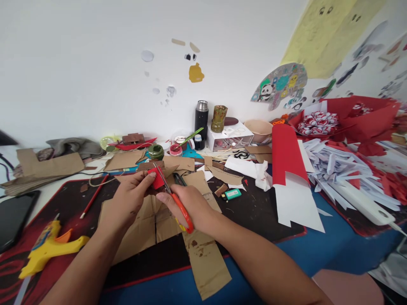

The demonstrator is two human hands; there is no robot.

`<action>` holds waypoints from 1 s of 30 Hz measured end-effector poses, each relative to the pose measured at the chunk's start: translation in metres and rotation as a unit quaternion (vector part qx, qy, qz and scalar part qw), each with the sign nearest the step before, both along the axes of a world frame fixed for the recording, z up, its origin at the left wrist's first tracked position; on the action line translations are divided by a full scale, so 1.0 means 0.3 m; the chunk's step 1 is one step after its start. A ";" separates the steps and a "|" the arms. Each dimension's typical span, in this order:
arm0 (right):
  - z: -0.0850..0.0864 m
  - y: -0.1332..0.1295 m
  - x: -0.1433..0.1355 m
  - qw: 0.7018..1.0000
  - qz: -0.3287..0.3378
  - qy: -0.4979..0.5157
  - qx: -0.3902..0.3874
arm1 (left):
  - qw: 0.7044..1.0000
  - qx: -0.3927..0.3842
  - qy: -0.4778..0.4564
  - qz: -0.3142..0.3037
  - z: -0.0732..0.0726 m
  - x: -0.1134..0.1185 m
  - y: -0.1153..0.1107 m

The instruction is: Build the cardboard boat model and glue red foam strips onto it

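Head view: orange-handled scissors (180, 206) at red ribbed piece (155, 179)
Left hand (132, 195) pinches piece; curled right hand (193, 206) grips scissors pointing toward eleven o'clock.

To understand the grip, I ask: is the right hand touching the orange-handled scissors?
Touching. The head view shows the orange-handled scissors gripped in the right hand, the handle lying against it.

Left forearm (95, 250) and right forearm (254, 250) are seen bare, both narrowing towards uncovered wrists. Left hand (135, 192) and right hand (193, 205) are likewise ungloved. A thumbnail is made out on the left; finer detail of the fingers (149, 180) is not resolved.
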State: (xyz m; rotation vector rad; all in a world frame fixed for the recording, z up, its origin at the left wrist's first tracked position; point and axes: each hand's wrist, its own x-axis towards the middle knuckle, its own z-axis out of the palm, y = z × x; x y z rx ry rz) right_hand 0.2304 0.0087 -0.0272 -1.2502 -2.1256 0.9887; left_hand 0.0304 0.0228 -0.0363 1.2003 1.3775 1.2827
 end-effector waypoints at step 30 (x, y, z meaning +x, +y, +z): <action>-0.002 0.034 0.036 0.960 -0.064 0.251 -0.109 | 0.996 0.021 0.083 0.033 0.081 -0.014 -0.016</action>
